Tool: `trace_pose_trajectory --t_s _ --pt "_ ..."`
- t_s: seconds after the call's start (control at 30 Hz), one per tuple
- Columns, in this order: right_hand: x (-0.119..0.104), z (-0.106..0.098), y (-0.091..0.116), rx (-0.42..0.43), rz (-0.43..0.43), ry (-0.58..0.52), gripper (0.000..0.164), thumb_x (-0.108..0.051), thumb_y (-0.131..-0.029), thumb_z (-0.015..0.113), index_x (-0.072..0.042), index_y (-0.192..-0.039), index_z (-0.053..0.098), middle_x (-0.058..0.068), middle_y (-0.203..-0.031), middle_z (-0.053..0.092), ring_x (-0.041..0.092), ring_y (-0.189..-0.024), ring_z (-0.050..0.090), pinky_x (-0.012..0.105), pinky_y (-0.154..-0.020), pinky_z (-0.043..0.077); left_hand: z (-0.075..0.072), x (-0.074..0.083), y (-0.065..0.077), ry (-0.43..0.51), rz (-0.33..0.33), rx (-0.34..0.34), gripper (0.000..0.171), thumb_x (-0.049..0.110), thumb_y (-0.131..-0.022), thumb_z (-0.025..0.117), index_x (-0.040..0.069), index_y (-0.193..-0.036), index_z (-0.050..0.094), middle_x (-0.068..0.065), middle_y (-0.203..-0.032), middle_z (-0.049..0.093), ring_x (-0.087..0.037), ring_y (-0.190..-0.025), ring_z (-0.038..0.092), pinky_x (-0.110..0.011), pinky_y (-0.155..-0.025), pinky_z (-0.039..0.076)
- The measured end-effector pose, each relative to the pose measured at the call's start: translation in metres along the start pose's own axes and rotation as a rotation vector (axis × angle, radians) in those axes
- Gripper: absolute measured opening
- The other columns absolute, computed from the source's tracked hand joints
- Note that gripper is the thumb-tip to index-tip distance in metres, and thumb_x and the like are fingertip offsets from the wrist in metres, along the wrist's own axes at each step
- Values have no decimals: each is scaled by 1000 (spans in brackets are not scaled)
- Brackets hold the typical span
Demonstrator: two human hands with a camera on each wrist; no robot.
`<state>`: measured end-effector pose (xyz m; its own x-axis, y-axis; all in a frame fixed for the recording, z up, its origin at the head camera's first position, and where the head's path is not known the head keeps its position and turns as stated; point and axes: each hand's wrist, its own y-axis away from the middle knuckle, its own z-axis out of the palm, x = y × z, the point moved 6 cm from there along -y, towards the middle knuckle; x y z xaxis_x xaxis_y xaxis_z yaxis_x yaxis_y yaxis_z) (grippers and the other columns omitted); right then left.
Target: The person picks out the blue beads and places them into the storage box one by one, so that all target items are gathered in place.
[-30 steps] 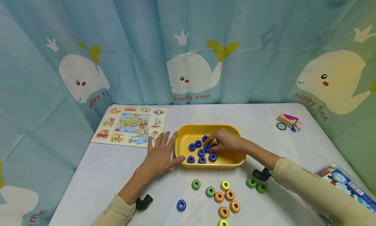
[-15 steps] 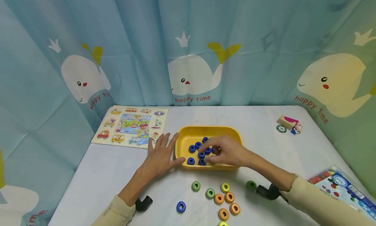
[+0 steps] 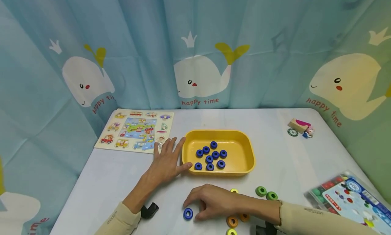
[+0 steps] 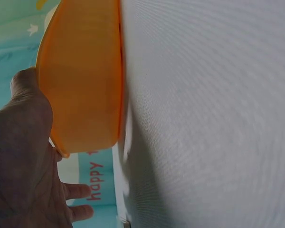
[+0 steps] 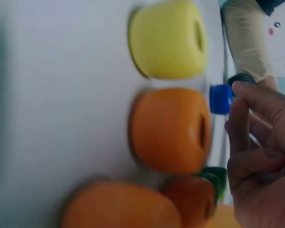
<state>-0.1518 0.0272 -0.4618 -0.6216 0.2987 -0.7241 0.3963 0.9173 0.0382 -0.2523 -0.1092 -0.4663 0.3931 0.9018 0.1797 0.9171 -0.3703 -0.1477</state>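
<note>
A yellow tray (image 3: 241, 140) holds several blue rings (image 3: 223, 154) in its left and middle part. My left hand (image 3: 165, 163) lies at the tray's left end with fingers spread; its thumb touches the front left corner of the rim. Nearer the front, my right hand (image 3: 213, 201) hovers low over the table beside a lone blue ring (image 3: 188, 214). Index finger and thumb are parted around that ring, without a grip on it. From the right wrist, the blue ring (image 5: 221, 99) shows just past the fingertips. The right forearm hides some coloured rings.
Orange rings (image 3: 232, 221), yellow rings (image 3: 231, 232) and green rings (image 3: 261, 191) lie around the right forearm. A picture puzzle board (image 3: 105, 145) sits at the back left. A clear box (image 3: 348, 197) with a printed label stands at the right. Small toys (image 3: 299, 125) lie at the back right.
My right hand has left the tray and moved forward and left to the lone blue ring. The blue rings in the tray are uncovered now. The left hand has stayed put.
</note>
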Motion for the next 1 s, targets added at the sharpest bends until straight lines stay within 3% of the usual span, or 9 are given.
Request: trace_pose_trajectory --t_s 0.3,0.6,0.77,1.0 --pt "4 12 -4 43 54 43 28 -23 -81 72 -27 -108 66 -23 -94 57 -8 -62 48 13 -63 41 0 0 0 7 -2 0 92 75 -79 41 28 -151 7 -13 -148 25 -34 -135 19 -68 -99 3" --pt "0 10 1 55 68 76 27 -29 -81 71 -30 -107 66 -26 -93 55 -8 -63 48 15 -67 39 -1 1 0 6 8 8 92 76 -79 41 28 -151 8 -13 -148 25 -35 -135 19 -68 -99 4" --pt "-13 -11 13 74 46 -14 25 -31 -82 71 -28 -106 65 -23 -92 57 -7 -62 50 14 -58 44 -2 2 0 3 9 4 92 76 -79 39 28 -151 8 -13 -148 26 -35 -135 19 -67 -99 4" --pt "-30 -59 26 112 47 -69 29 -36 -83 70 -28 -110 64 -19 -98 60 -3 -62 53 19 -54 48 -2 1 1 11 12 9 92 75 -80 42 27 -151 9 -13 -147 26 -34 -135 21 -68 -99 3"
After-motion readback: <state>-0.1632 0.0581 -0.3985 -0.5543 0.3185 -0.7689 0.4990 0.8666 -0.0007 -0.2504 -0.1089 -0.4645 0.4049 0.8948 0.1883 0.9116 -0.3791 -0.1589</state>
